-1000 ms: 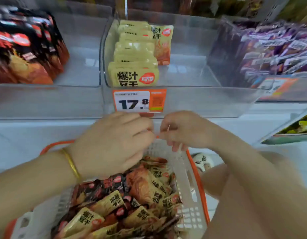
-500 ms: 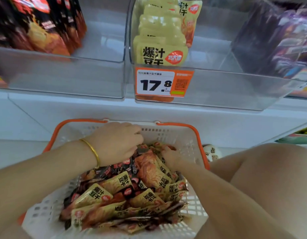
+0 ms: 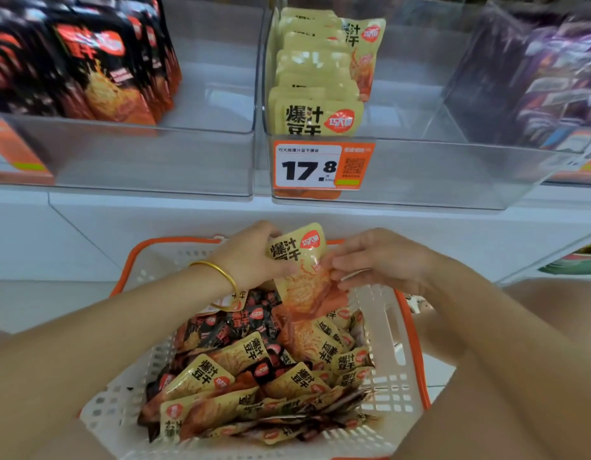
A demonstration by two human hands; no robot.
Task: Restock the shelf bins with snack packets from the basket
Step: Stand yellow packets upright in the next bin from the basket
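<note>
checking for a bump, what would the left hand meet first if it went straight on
Probably the right hand: the left hand points rightward at it, and the yellow packet it grips reaches those fingers. Depth is unclear.

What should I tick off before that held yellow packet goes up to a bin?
1. Grip on yellow packet: ok, left hand and right hand both hold it.
2. Matches yellow stock in middle bin: ok, same design.
3. Room in that bin: ok, its right side is bare.
4. Only one packet held: cannot tell.
5. More packets in basket: ok.
</note>
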